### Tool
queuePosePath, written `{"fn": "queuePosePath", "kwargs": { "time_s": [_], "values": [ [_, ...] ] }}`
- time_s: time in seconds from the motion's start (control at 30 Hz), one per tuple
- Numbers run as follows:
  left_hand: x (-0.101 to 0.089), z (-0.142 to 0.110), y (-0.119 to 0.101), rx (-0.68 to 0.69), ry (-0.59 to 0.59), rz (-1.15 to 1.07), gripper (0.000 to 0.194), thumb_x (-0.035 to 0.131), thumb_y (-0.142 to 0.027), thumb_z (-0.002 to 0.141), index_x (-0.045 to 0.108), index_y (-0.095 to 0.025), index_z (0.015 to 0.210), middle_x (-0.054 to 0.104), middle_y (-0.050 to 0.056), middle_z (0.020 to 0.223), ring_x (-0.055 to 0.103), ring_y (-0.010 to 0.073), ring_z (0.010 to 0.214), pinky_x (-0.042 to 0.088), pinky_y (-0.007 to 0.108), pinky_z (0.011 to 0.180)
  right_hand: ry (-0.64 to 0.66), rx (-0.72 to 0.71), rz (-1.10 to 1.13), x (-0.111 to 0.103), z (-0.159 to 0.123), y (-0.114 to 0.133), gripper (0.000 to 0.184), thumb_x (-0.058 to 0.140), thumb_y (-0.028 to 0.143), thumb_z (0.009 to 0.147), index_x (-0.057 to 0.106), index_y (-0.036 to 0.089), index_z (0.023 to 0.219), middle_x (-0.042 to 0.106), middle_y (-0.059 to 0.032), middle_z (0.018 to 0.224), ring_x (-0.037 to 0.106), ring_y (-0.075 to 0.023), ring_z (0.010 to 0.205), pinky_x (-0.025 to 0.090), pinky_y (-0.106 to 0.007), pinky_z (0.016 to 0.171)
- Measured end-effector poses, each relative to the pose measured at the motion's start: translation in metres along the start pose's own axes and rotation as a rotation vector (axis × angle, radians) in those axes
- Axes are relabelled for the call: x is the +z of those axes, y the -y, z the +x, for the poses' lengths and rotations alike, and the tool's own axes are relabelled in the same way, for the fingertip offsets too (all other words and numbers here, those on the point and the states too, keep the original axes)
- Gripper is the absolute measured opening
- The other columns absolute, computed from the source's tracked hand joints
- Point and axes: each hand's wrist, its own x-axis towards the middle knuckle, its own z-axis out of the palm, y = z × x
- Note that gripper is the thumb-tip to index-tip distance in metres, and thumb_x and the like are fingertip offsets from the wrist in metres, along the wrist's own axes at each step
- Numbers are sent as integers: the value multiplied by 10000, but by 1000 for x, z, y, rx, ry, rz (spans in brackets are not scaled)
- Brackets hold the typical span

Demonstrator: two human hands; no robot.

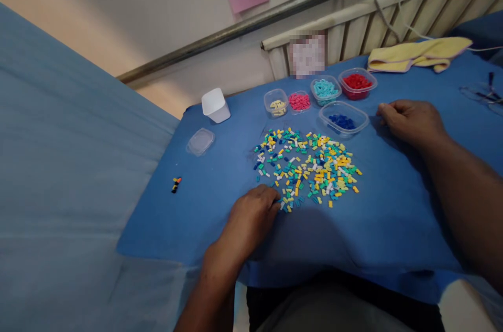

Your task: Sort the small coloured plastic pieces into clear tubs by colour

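Observation:
Many small coloured plastic pieces (324, 169) lie loosely spread on the blue-covered table, in yellow, green, teal, white and dark blue. At the near left edge of this spread is my left hand (253, 214), its fingers curled and closed, the fingertips at the pieces. Whatever it may hold is hidden. My right hand (411, 118) rests to the right of a clear tub of dark blue pieces (341, 132). Its thumb and forefinger are pinched together; anything between them is too small to make out.
Behind the spread stand clear tubs with pale yellow (278, 109), pink (299, 101), light blue (325, 88) and red pieces (357, 86). A white container (216, 106), a clear lid (200, 141) and a small dark-and-orange object (176, 185) are leftward. A yellow cloth (416, 54) lies back right.

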Motion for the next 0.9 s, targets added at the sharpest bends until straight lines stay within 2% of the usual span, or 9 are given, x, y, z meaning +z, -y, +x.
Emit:
{"fn": "queuePosePath", "kwargs": {
  "time_s": [0.2, 0.37, 0.57, 0.73, 0.9],
  "values": [
    [-2, -10, -1, 23, -13, -54, 204, 593, -195, 1079, 733, -251, 1217, 784, 69, 1202, 755, 247, 1111, 600, 388, 982, 2, -9, 3, 2, 0, -1, 442, 559, 584, 964, 791, 242, 807, 805, -75, 802, 682, -268, 759, 402, -370, 658],
    [-1, -11, -4, 8, 34, -18, 306, 544, -127, 1057, 734, -249, 1264, 776, 82, 1231, 756, 266, 1140, 607, 428, 1022, -13, -9, 14, 0, -2, 1, 419, 571, 566, 945, 781, 239, 787, 803, -84, 799, 678, -271, 761, 409, -374, 669],
    [4, -8, -10, -39, 56, 45, 317, 488, -106, 1068, 740, -231, 1214, 759, 98, 1197, 759, 277, 1129, 616, 435, 998, 3, 1, 4, 0, -2, 1, 423, 572, 572, 953, 778, 241, 787, 783, -75, 771, 673, -269, 735, 404, -382, 659],
    [9, -12, -14, -15, 49, 52, 312, 505, -75, 1043, 744, -224, 1178, 737, 100, 1178, 749, 274, 1094, 616, 422, 972, -7, -7, 10, 0, -1, -1, 418, 570, 565, 952, 792, 236, 821, 801, -74, 814, 708, -271, 816, 422, -381, 692],
    [12, -14, -16, 10, 37, 91, 306, 513, -69, 1043, 753, -210, 1170, 726, 97, 1166, 714, 281, 1093, 604, 431, 975, 4, -2, -3, 0, 0, 0, 437, 558, 581, 948, 787, 239, 803, 779, -65, 785, 692, -263, 782, 415, -379, 679]
  ]
}}
